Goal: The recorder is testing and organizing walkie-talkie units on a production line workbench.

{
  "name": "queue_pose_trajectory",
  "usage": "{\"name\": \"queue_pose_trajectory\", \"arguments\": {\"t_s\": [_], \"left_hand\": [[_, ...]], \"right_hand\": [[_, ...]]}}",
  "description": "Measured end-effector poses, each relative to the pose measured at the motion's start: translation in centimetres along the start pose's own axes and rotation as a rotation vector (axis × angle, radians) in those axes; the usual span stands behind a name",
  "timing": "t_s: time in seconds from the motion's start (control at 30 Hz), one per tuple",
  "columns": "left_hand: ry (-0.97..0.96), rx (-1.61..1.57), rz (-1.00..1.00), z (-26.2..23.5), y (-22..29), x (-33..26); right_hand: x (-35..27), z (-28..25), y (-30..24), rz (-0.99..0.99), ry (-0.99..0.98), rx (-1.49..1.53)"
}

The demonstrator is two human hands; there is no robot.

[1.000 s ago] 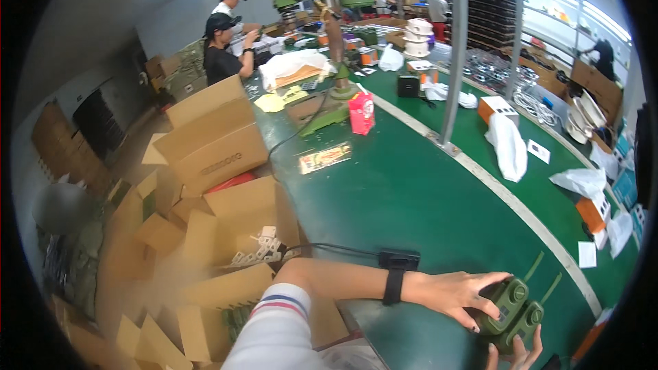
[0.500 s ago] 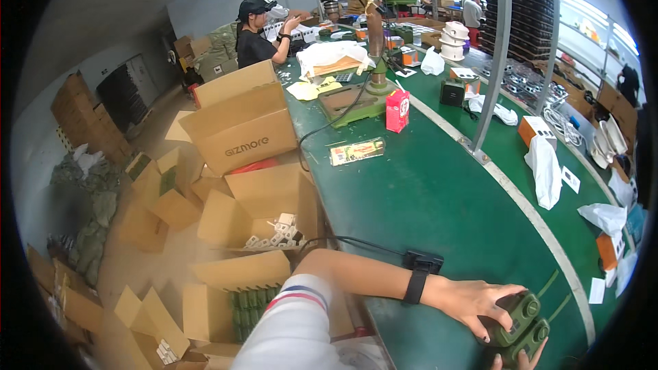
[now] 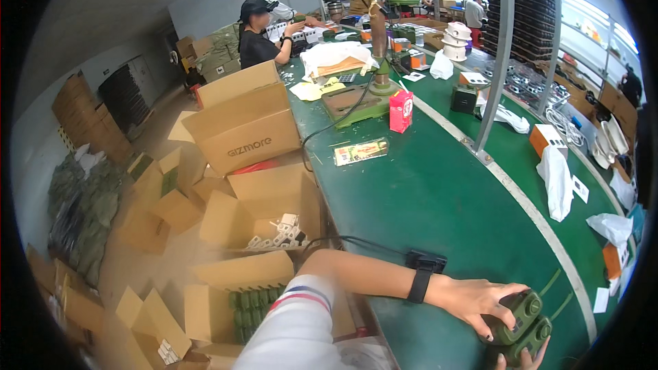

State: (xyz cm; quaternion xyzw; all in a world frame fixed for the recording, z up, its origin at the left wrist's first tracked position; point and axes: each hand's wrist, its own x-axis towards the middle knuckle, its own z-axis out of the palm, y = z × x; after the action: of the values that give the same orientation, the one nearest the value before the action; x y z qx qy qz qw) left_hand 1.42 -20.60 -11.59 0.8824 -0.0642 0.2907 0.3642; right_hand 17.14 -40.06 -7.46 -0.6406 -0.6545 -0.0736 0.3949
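Observation:
Side by side at the lower right, two dark green handheld devices with round dials and thin antenna-like strips stand over the green table (image 3: 439,205). My left hand (image 3: 473,305) reaches across from the lower left, its fingers curled over the farther green device (image 3: 526,307). Only the fingertips of my right hand (image 3: 526,358) show at the lower edge, wrapped round the nearer green device (image 3: 538,332). A black strap (image 3: 419,285) circles my left wrist. Just beyond it lies a small black device (image 3: 426,260) with a cable running off the table's left edge.
Open cartons line the left side; one carton (image 3: 205,308) holds several green devices, another (image 3: 223,216) white parts. A green drill press (image 3: 377,85) stands farther back. Beyond the pale rail (image 3: 541,226) lie an orange-and-white box (image 3: 546,138) and white bags (image 3: 556,181). Two people work at the far left.
My view has shifted slightly. The boxes, bags and cards beyond the rail have slid nearer and to the right. Both hands keep their hold on the green devices.

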Motion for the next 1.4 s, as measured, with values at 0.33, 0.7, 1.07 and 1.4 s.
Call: {"name": "queue_pose_trajectory", "arguments": {"t_s": [0.33,0.7,1.07,1.4], "left_hand": [[-0.042,0.001,-0.004,-0.6,0.3,0.0],[0.009,0.057,0.056,0.1,-0.3,0.1],[-0.010,0.027,-0.010,0.1,-0.2,0.0],[0.021,0.076,0.038,-0.2,-0.2,-0.3]], "right_hand": [[-0.4,0.4,-0.5,0.264,-0.036,0.086],[-0.4,0.1,-0.3,0.287,-0.051,0.174],[0.4,-0.4,-0.1,-0.043,-0.065,-0.058],[0.5,-0.3,-1.0,0.086,-0.072,-0.078]]}}
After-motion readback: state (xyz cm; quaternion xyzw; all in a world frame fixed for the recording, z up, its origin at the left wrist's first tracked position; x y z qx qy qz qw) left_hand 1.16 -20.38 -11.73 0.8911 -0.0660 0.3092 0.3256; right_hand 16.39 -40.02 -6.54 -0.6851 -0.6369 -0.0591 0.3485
